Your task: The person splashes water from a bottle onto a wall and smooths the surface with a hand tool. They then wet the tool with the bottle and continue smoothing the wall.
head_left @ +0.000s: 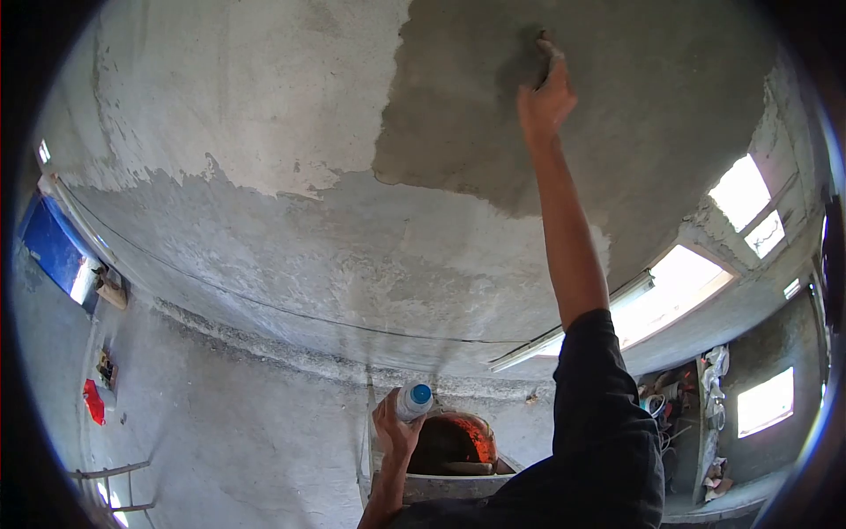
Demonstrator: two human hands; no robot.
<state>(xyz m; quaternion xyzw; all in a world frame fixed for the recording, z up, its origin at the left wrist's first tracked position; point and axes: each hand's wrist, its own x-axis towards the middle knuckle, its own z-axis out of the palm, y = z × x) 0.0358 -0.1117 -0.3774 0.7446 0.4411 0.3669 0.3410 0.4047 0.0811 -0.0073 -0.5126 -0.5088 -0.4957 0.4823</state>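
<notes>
My left hand (393, 430), low in the middle, is wrapped around a pale plastic bottle (410, 406) with a blue cap (421, 394). High above, my right hand (548, 95) reaches up to a dark, damp-looking patch of plaster (458, 97). Its fingers are bent and closed close to the surface, and a dark shadow lies beside them. What they grip is too small and hidden to make out. Around the dark patch the plaster is lighter and dry-looking (264, 88), with a ragged border.
Below my left hand sits a round container with an orange-red inside (476, 432). A thin cable (291, 310) runs along the wall. Bright window openings (679, 286) and cluttered shelves (705, 414) are at right. A blue panel (55, 242) and a red object (93, 402) are at left.
</notes>
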